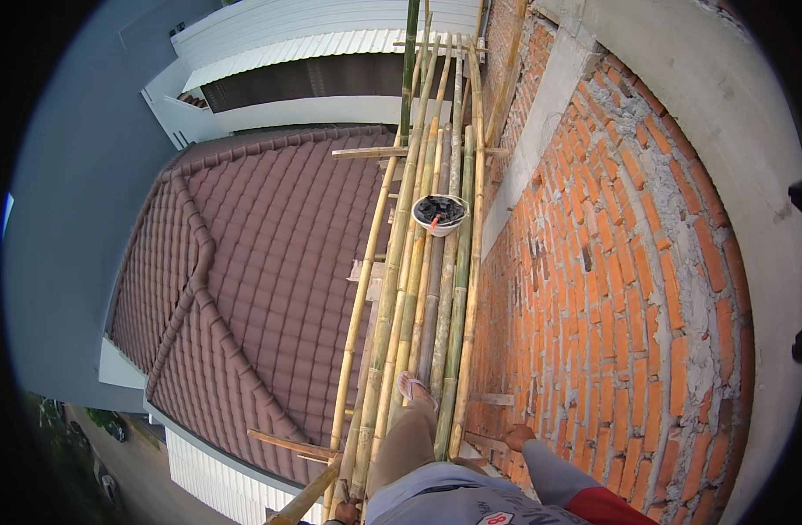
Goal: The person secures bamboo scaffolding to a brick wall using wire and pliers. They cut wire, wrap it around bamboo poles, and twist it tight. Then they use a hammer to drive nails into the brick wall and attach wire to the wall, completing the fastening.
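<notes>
While R hand (517,434) touches brick wall (611,289), bucket (439,214) sits well ahead.

A brown tiled roof (270,262) lies well below on the left, its ridge line curving down toward the eaves. Beyond it stands a white building (313,52) with a corrugated white canopy. Grey concrete banding (541,114) runs along the upper wall, with a broad plastered strip (725,105) to the right. Parked cars (112,429) and a road surface show far below at lower left.
</notes>
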A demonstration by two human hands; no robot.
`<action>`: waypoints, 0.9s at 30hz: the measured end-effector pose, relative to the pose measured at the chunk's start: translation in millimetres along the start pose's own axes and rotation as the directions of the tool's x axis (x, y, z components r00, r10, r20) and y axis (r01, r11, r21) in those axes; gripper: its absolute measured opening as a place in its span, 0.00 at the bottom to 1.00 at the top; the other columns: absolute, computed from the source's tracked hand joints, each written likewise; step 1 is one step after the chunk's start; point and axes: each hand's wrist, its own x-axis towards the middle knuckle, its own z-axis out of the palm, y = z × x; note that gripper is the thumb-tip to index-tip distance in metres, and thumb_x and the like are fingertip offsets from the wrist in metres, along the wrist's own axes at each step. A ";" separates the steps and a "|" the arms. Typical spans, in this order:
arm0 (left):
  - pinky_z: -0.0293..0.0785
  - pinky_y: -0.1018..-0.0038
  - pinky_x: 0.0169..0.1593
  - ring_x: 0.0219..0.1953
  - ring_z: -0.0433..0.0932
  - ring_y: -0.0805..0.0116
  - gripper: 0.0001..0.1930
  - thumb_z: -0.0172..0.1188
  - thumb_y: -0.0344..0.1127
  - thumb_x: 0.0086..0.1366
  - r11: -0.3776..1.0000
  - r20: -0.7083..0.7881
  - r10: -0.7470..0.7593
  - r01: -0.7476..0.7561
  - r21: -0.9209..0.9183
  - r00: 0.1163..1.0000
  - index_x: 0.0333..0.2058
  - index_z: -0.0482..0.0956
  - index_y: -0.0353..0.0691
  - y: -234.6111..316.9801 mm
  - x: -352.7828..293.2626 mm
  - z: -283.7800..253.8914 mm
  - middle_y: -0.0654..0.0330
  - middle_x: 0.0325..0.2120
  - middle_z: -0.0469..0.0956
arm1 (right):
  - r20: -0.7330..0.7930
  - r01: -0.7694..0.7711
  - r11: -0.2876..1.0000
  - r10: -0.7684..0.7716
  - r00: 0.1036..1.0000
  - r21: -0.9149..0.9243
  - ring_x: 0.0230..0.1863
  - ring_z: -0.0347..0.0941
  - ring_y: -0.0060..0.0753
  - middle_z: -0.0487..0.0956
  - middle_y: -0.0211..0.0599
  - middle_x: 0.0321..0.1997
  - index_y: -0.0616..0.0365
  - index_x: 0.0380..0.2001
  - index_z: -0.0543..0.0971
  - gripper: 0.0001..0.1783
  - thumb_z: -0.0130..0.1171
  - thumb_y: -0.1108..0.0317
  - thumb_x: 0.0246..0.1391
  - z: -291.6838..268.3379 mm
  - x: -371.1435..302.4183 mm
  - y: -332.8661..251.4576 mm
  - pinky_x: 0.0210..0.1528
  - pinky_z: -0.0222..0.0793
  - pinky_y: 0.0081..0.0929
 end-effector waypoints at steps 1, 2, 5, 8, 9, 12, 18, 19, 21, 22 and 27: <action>0.66 0.67 0.20 0.17 0.70 0.66 0.23 0.51 0.54 0.73 1.000 -0.017 -0.029 0.030 0.009 0.999 0.44 0.83 0.38 37.1 7.1 2.7 0.59 0.18 0.72 | -0.008 -0.015 0.999 0.016 1.000 0.033 0.56 0.78 0.51 0.82 0.49 0.54 0.53 0.48 0.85 0.21 0.59 0.52 0.59 -21.0 15.0 -9.0 0.62 0.71 0.41; 0.67 0.65 0.19 0.15 0.69 0.66 0.22 0.56 0.53 0.71 1.000 -0.038 0.016 -0.015 0.013 0.999 0.40 0.82 0.37 73.7 14.2 6.3 0.61 0.18 0.71 | 0.013 -0.085 0.995 0.085 0.996 0.056 0.56 0.78 0.50 0.82 0.48 0.54 0.52 0.49 0.85 0.21 0.61 0.52 0.58 -42.2 27.7 -16.5 0.63 0.71 0.40; 0.66 0.66 0.20 0.16 0.69 0.67 0.19 0.58 0.49 0.68 0.997 -0.072 0.060 -0.056 0.056 0.996 0.38 0.79 0.36 189.7 21.6 14.3 0.61 0.19 0.72 | -0.040 -0.037 0.985 0.045 0.998 0.168 0.54 0.79 0.47 0.83 0.47 0.52 0.52 0.49 0.84 0.20 0.62 0.54 0.58 -113.6 62.6 -51.6 0.62 0.72 0.39; 0.69 0.64 0.22 0.18 0.72 0.65 0.20 0.59 0.49 0.67 0.979 -0.109 0.198 -0.190 0.077 0.974 0.37 0.79 0.34 303.3 11.7 19.1 0.59 0.20 0.74 | -0.196 0.167 0.951 -0.118 0.974 0.260 0.35 0.80 0.33 0.83 0.41 0.39 0.63 0.49 0.80 0.19 0.60 0.59 0.64 -190.4 84.9 -104.3 0.42 0.80 0.34; 0.70 0.63 0.23 0.19 0.73 0.64 0.21 0.59 0.50 0.66 0.977 -0.125 0.208 -0.202 0.060 0.970 0.38 0.80 0.32 341.0 9.8 21.4 0.58 0.21 0.75 | -0.212 0.171 0.928 -0.103 0.972 0.330 0.34 0.80 0.32 0.83 0.40 0.38 0.63 0.48 0.80 0.18 0.61 0.60 0.64 -216.4 91.9 -126.2 0.41 0.80 0.32; 0.74 0.62 0.30 0.24 0.78 0.59 0.24 0.59 0.51 0.65 0.944 -0.175 0.304 -0.272 0.185 0.936 0.42 0.80 0.30 448.8 15.1 35.0 0.52 0.25 0.79 | -0.163 0.184 0.796 -0.108 0.981 0.577 0.36 0.80 0.29 0.83 0.37 0.37 0.61 0.45 0.82 0.16 0.63 0.60 0.62 -294.2 119.6 -195.6 0.40 0.79 0.30; 0.75 0.64 0.37 0.30 0.80 0.56 0.25 0.56 0.49 0.65 0.912 -0.180 0.408 -0.392 0.117 0.895 0.48 0.79 0.30 619.7 66.5 114.3 0.48 0.29 0.81 | -0.008 0.144 0.682 -0.199 0.980 0.717 0.30 0.79 0.26 0.83 0.35 0.35 0.59 0.46 0.82 0.14 0.63 0.61 0.64 -396.3 298.5 -336.7 0.34 0.79 0.27; 0.75 0.64 0.37 0.30 0.79 0.57 0.24 0.56 0.48 0.65 0.922 -0.190 0.388 -0.377 0.091 0.902 0.48 0.79 0.30 650.1 84.4 133.9 0.48 0.29 0.81 | -0.007 0.151 0.677 -0.210 0.978 0.720 0.29 0.79 0.25 0.83 0.34 0.35 0.60 0.46 0.82 0.14 0.63 0.61 0.64 -401.4 349.7 -360.4 0.34 0.79 0.27; 0.73 0.67 0.36 0.29 0.75 0.64 0.23 0.54 0.46 0.66 0.905 -0.221 0.424 -0.418 0.078 0.878 0.49 0.78 0.31 697.0 119.9 180.1 0.52 0.28 0.79 | 0.045 0.145 0.709 -0.242 0.969 0.690 0.30 0.77 0.24 0.82 0.32 0.31 0.60 0.39 0.83 0.15 0.62 0.58 0.63 -396.7 463.0 -409.3 0.31 0.74 0.27; 0.72 0.68 0.36 0.29 0.75 0.66 0.22 0.54 0.45 0.66 0.936 -0.239 0.353 -0.339 0.098 0.904 0.50 0.78 0.32 714.6 137.2 199.5 0.54 0.28 0.78 | 0.011 0.181 0.745 -0.246 0.969 0.641 0.30 0.77 0.25 0.82 0.32 0.31 0.61 0.38 0.83 0.19 0.61 0.53 0.63 -382.9 516.7 -431.1 0.33 0.74 0.29; 0.71 0.71 0.37 0.30 0.71 0.70 0.21 0.52 0.42 0.69 0.962 -0.078 0.233 -0.241 -0.130 0.969 0.54 0.76 0.35 796.4 242.5 304.0 0.58 0.30 0.75 | 0.077 -0.044 0.695 -0.017 0.997 0.718 0.34 0.78 0.35 0.80 0.45 0.42 0.66 0.52 0.67 0.40 0.62 0.39 0.57 -335.8 759.7 -525.2 0.41 0.75 0.42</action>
